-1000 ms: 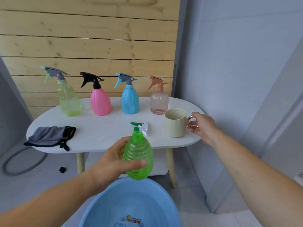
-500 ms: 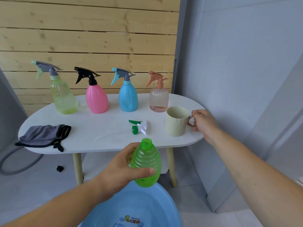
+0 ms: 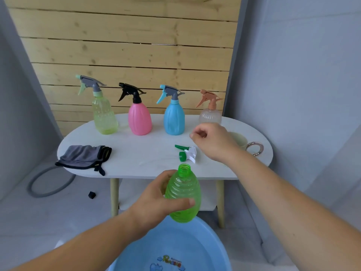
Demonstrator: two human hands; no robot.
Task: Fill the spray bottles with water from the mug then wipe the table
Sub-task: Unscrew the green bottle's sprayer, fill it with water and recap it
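Now green bottle [image 3: 183, 194] within left grip [image 3: 156, 204], mug [image 3: 239, 139] behind right grip [image 3: 213, 141].

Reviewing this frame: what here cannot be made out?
1. Mug, head view: the right hand covers most of it, so any water inside is unseen.
2. Clear spray bottle: base hidden behind that hand.
3. Blue basin: cut off by the bottom edge; contents unclear.
4. Right hand: whether its curled fingers pinch anything is unclear.
5. Green bottle: the left hand wraps it; water level unreadable.
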